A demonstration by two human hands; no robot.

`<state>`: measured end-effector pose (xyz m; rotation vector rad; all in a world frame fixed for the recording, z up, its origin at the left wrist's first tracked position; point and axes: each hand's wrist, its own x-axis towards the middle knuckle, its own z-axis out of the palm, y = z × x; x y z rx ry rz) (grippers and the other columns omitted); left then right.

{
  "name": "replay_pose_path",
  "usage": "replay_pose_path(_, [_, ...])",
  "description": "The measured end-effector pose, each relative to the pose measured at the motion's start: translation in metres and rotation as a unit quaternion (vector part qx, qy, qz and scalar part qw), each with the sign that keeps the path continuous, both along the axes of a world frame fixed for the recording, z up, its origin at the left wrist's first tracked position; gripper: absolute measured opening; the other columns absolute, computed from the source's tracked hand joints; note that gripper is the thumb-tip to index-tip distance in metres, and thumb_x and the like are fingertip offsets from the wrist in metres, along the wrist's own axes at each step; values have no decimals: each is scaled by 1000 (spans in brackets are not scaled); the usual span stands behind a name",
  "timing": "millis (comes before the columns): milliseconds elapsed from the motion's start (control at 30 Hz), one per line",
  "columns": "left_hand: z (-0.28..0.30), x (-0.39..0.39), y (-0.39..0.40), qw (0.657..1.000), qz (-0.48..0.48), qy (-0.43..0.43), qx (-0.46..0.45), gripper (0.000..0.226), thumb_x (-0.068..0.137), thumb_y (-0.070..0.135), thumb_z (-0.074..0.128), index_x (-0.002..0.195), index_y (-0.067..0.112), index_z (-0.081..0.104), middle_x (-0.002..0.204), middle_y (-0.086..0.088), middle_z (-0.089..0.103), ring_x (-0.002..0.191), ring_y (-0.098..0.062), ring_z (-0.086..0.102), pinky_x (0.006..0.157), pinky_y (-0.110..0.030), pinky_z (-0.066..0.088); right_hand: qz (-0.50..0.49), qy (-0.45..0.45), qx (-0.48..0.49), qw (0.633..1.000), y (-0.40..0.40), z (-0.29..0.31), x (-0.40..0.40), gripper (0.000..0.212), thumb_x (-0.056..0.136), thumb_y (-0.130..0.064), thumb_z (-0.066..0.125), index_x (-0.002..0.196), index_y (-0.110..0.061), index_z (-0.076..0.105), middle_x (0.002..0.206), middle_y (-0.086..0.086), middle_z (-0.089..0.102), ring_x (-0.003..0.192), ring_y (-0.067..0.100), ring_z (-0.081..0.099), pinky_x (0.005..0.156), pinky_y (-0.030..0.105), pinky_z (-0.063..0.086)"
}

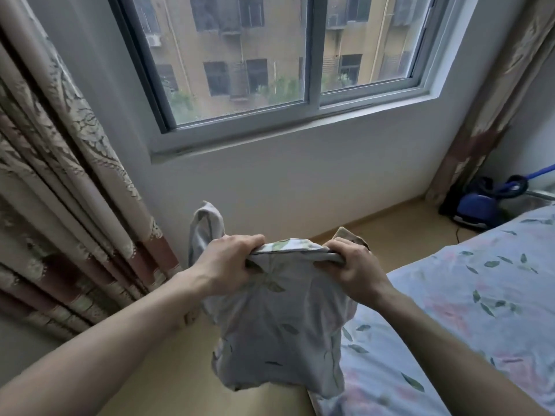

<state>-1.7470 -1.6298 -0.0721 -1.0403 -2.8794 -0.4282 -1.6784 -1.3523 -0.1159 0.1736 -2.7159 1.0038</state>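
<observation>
A pale blue pillowcase (pixel 279 331) with a leaf print hangs in the air in front of me, above the floor beside the bed. My left hand (pixel 228 262) grips its bunched upper edge on the left, fingers curled over the cloth. My right hand (pixel 351 268) grips the same edge on the right. A loose flap of the cloth (pixel 207 223) sticks up behind my left hand. The lower end of the pillowcase hangs down near the bed's corner.
A bed (pixel 468 295) with a matching leaf-print sheet fills the right. Patterned curtains (pixel 60 175) hang at left and at far right (pixel 492 109). A window (pixel 270 55) is ahead above a white wall. A blue appliance (pixel 477 205) sits on the wooden floor (pixel 399 238).
</observation>
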Motion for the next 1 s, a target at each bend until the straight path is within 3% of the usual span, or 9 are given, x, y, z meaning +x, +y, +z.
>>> replay_pose_path(200, [-7, -113, 11, 999, -31, 10, -3, 24, 77, 34, 68, 84, 26, 47, 80, 9, 63, 81, -20, 60, 66, -33, 32, -40, -1, -2, 999, 7, -12, -94, 9, 90, -38, 67, 96, -31, 67, 93, -17, 66, 88, 6, 61, 77, 39, 53])
replay_pose_path(400, [-28, -233, 22, 997, -81, -14, -7, 22, 71, 35, 59, 81, 29, 40, 71, 14, 51, 79, -20, 58, 65, -35, 43, -90, -19, -16, 996, 8, -21, -185, 13, 88, -42, 64, 96, -32, 67, 93, -18, 66, 89, 6, 62, 78, 39, 53])
replay_pose_path(533, [-41, -332, 37, 991, -134, -26, -7, 26, 70, 42, 56, 81, 27, 37, 70, 11, 52, 76, -20, 56, 68, -38, 48, -156, -33, -16, 987, 7, -26, -255, 5, 91, -33, 68, 96, -34, 67, 93, -17, 67, 89, 8, 62, 79, 40, 52])
replay_pose_path(767, [-29, -432, 91, 971, -239, -16, 21, 23, 71, 41, 56, 81, 27, 41, 75, 9, 60, 79, -19, 58, 65, -34, 35, -274, -37, -24, 961, 22, -11, -308, 10, 89, -24, 66, 94, -33, 70, 91, -19, 68, 91, 8, 63, 78, 40, 53])
replay_pose_path(1000, [-18, -493, 173, 946, -323, -8, 17, 23, 69, 34, 60, 83, 26, 44, 75, 9, 61, 76, -22, 59, 65, -37, 47, -356, -27, -35, 933, 61, -4, -334, 11, 87, -24, 64, 94, -32, 68, 88, -16, 68, 88, 10, 61, 78, 42, 53])
